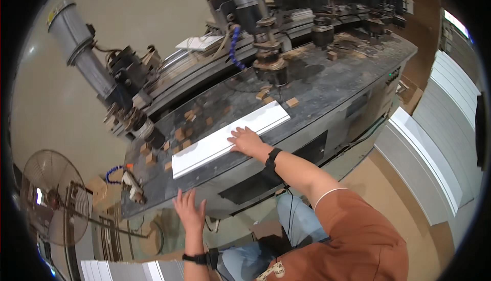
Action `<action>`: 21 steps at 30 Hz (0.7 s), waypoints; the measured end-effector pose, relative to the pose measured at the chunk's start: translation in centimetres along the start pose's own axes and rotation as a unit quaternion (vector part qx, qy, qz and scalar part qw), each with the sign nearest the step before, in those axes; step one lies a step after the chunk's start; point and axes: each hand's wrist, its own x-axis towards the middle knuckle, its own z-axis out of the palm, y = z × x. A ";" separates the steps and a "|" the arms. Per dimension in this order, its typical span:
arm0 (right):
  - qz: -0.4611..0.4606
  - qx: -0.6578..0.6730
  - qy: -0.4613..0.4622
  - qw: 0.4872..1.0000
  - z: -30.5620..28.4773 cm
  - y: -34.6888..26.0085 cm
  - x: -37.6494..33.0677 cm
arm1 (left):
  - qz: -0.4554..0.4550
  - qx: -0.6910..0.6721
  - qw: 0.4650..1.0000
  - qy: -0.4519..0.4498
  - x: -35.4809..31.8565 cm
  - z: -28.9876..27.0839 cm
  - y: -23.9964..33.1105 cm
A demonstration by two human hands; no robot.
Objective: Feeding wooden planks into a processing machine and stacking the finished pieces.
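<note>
A long white panel (204, 149) with a grooved edge lies flat along the front of the dark machine table (317, 96). My right hand (247, 142) rests on the panel near its middle, fingers spread. Off the table's front edge, close to the panel's left end, my left hand (189, 210) hangs in the air with its fingers apart and nothing in it. Small wooden blocks (179, 134) are scattered behind the panel, and one block (292, 102) sits by its right end.
Drilling heads stand along the table's back, one (148, 131) at the left and another (270, 58) behind the panel. A caged fan (53, 194) is at far left. White panels (434, 168) are stacked to the right, others (120, 271) at lower left. A blue coiled hose (113, 173) lies at the table's left end.
</note>
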 end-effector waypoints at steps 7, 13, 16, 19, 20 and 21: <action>0.057 0.003 -0.049 0.997 -2.5 1.7 -1.7 | 0.068 0.018 0.991 -0.112 9.2 9.2 0.7; 0.061 0.029 -0.058 0.996 -1.9 2.5 -2.2 | 0.070 -0.042 0.993 -0.084 9.7 12.4 -0.1; 0.070 0.061 -0.047 0.995 -4.4 2.8 -4.3 | 0.046 -0.027 0.993 -0.104 9.9 12.4 0.1; 0.068 0.040 0.043 0.996 -10.2 4.8 -11.0 | 0.047 -0.039 0.993 -0.105 10.4 12.4 0.6; 0.112 0.036 0.021 0.993 -15.0 4.2 -13.0 | 0.043 -0.032 0.992 -0.112 10.3 12.3 0.5; 0.115 -0.042 0.084 0.989 -17.4 6.0 -17.3 | 0.058 -0.047 0.991 -0.113 10.8 12.4 1.3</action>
